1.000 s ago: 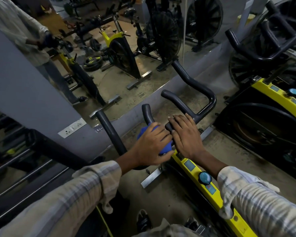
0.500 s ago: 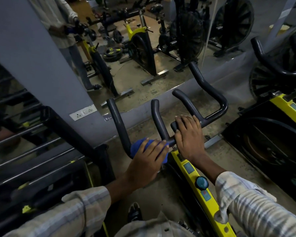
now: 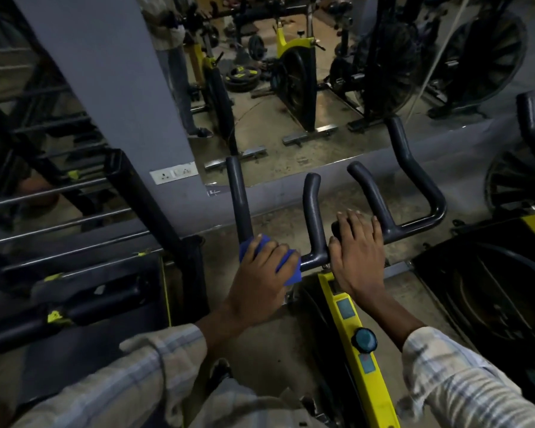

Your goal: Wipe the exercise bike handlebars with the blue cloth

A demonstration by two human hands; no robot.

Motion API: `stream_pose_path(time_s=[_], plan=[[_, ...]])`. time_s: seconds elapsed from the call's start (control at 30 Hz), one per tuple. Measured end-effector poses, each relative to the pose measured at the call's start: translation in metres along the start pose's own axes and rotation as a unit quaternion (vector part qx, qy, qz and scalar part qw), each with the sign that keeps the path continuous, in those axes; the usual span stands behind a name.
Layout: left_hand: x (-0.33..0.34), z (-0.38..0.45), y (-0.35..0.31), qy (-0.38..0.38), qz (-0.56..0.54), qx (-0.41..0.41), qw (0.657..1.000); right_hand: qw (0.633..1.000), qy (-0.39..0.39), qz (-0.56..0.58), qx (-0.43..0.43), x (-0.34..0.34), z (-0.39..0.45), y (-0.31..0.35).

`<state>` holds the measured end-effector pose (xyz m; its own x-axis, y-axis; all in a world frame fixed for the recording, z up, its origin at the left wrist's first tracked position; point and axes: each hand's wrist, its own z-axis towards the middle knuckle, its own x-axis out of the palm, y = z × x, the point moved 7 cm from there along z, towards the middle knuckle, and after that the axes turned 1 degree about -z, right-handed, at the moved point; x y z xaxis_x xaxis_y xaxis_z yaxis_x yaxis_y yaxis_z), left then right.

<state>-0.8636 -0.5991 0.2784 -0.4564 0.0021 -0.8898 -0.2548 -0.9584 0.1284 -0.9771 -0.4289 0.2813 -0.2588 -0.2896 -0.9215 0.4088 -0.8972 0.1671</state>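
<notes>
I see my left hand (image 3: 261,274) gripping the blue cloth (image 3: 286,267), wrapped on the handlebars (image 3: 314,211) at the left bend. My right hand (image 3: 357,251) rests flat, fingers straight, on the centre bar.

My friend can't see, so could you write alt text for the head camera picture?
A person's left hand presses a blue cloth onto the dark grey exercise bike handlebars, while the right hand rests flat on the centre.
</notes>
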Motion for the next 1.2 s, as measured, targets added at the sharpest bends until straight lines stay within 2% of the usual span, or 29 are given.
stream_pose_path(time_s=[0.07,0.17,0.3,0.43,0.57,0.6,0.7,0.77,0.97,1.2], plan=[[0.004,-0.008,-0.01,0.012,-0.016,0.01,1.0,1.0,0.002,-0.003,0.01,0.001,0.0,0.004],[-0.002,-0.007,0.007,-0.011,-0.017,0.034,0.999,1.0,0.003,-0.001,0.024,0.001,-0.001,0.008],[-0.008,-0.006,0.015,-0.009,-0.061,-0.014,0.998,0.999,-0.008,0.0,0.032,0.0,0.0,0.009],[-0.007,-0.017,0.007,-0.021,-0.09,0.001,0.996,0.999,-0.015,-0.001,0.035,0.0,0.002,0.012],[-0.011,-0.003,0.037,-0.027,-0.145,-0.073,0.986,0.999,-0.013,-0.002,0.038,0.0,0.003,0.013],[-0.01,-0.003,0.034,-0.025,-0.157,-0.069,0.985,0.999,-0.011,-0.001,0.039,0.0,0.003,0.013],[-0.006,-0.011,0.025,-0.021,-0.142,0.052,0.988,0.999,-0.013,0.006,0.041,-0.002,0.004,0.015],[-0.005,-0.005,0.041,-0.027,-0.133,0.115,0.984,0.999,-0.012,0.007,0.047,-0.003,0.003,0.016],[0.003,0.051,0.093,-0.018,-0.123,0.144,0.982,0.996,0.019,0.015,0.087,-0.004,0.002,0.023],[0.017,0.095,0.107,0.12,-0.022,0.288,0.95,0.993,0.061,-0.006,0.103,0.001,-0.001,0.019]])
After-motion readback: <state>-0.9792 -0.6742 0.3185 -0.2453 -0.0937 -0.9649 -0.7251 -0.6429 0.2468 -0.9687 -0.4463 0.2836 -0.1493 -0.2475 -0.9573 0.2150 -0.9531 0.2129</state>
